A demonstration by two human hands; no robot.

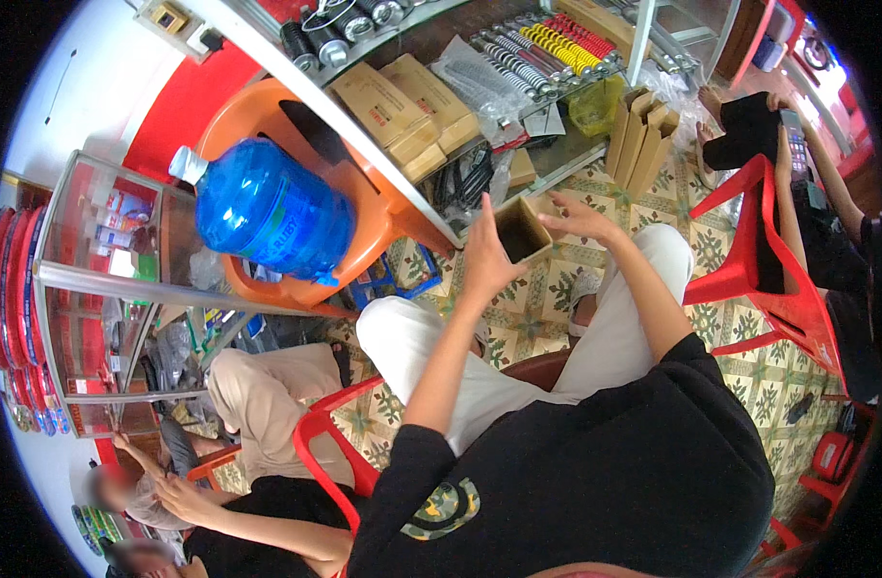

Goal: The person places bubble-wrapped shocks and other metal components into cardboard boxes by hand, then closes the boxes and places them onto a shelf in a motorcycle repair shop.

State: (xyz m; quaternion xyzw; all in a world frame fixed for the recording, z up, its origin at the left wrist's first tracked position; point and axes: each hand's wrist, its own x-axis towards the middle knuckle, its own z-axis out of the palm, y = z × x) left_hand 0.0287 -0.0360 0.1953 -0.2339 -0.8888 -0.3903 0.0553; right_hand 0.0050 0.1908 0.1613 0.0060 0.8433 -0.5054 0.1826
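A cardboard box point(525, 230), long and narrow, is held up between my hands over the floor, its open end facing me. Darkness fills the inside, so I cannot tell what it contains. The palm of my left hand point(486, 253) presses against the box's left side, with the thumb along the near edge. At the right edge, my right hand point(580, 219) touches the box with its fingers, partly spread. Beyond it, several tall cardboard boxes point(639, 141) stand upright on the tiled floor point(528, 321).
A blue water jug point(275, 209) lies on an orange plastic chair point(383, 256) at left. Behind my hands, a glass shelf carries coil-spring shock absorbers point(556, 50) and closed cartons point(383, 108). People sit on both sides; one at right, in a red chair point(759, 238), holds a phone point(795, 144).
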